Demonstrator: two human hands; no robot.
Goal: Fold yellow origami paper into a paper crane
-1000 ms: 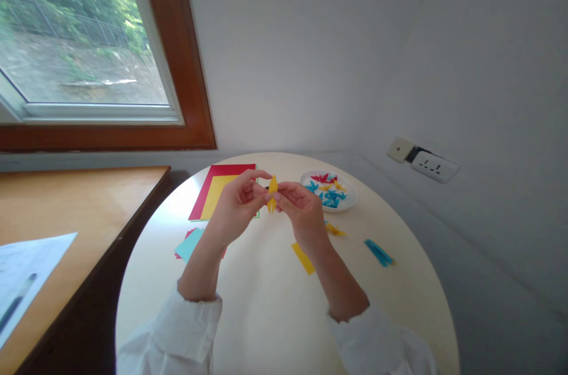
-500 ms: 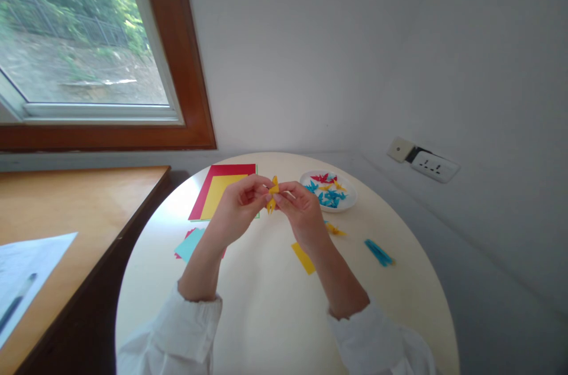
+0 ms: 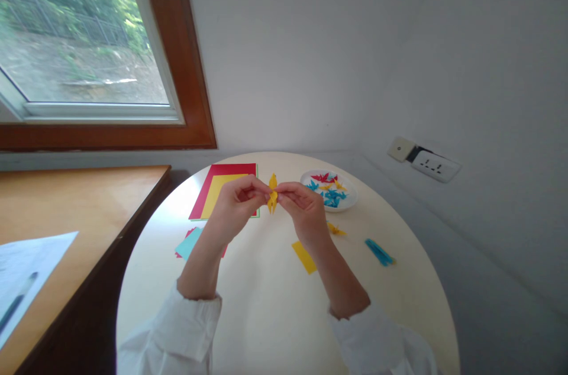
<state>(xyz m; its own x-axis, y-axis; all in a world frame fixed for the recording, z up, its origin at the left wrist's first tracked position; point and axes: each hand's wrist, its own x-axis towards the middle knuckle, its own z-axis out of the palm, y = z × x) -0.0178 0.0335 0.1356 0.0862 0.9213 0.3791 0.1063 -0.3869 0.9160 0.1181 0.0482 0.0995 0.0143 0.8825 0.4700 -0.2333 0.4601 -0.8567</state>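
Note:
Between my two hands is a small yellow origami crane [image 3: 273, 194], held up above the table. My left hand [image 3: 238, 204] pinches its left side with thumb and fingertips. On the other side my right hand [image 3: 303, 206] does the same, thumb and index finger closed on the paper. Some of the folds are hidden behind my fingertips. A yellow paper sheet [image 3: 304, 257] lies under my right wrist. Just right of that wrist sits another yellow folded piece [image 3: 336, 229], partly covered by the hand.
A white plate [image 3: 354, 200] holds several red, blue and yellow paper cranes. Large coloured sheets [image 3: 222, 170] lie at the back left, with small light-blue and red squares [image 3: 190, 243] nearer. Blue folded strips [image 3: 379, 252] rest at the right of the round table [image 3: 275, 316].
The yellow crane's sides have opened out slightly between my fingers, and my hands have drawn a little apart. Everything on the table stays in place.

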